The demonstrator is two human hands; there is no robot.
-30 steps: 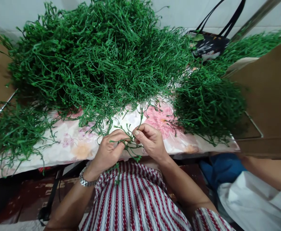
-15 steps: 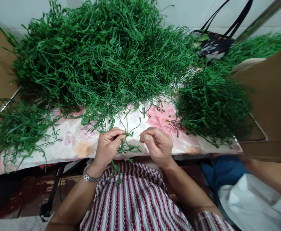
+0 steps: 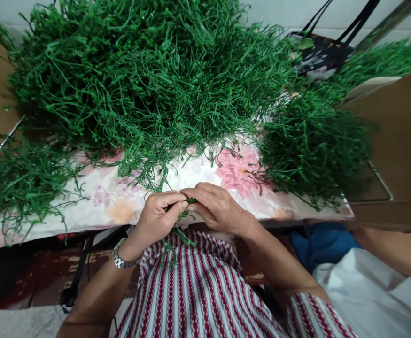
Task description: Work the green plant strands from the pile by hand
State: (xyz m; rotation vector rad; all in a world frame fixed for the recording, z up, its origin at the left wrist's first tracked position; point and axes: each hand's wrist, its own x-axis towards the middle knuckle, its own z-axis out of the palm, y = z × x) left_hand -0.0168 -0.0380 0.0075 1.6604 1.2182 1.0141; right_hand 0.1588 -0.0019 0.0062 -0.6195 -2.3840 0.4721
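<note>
Both the left hand and the right hand are closed on a small bunch of green stems, thumbs against fingers, fingertips meeting at the near edge of the flowered tablecloth. Loose ends hang below, in front of the striped clothing. Work on this bunch looks under way; the fingers hide how far it has got. Plenty seems left, judging by the big tangled heap behind. Whether the right-hand pile or the left-hand pile holds finished stems, I cannot tell.
</note>
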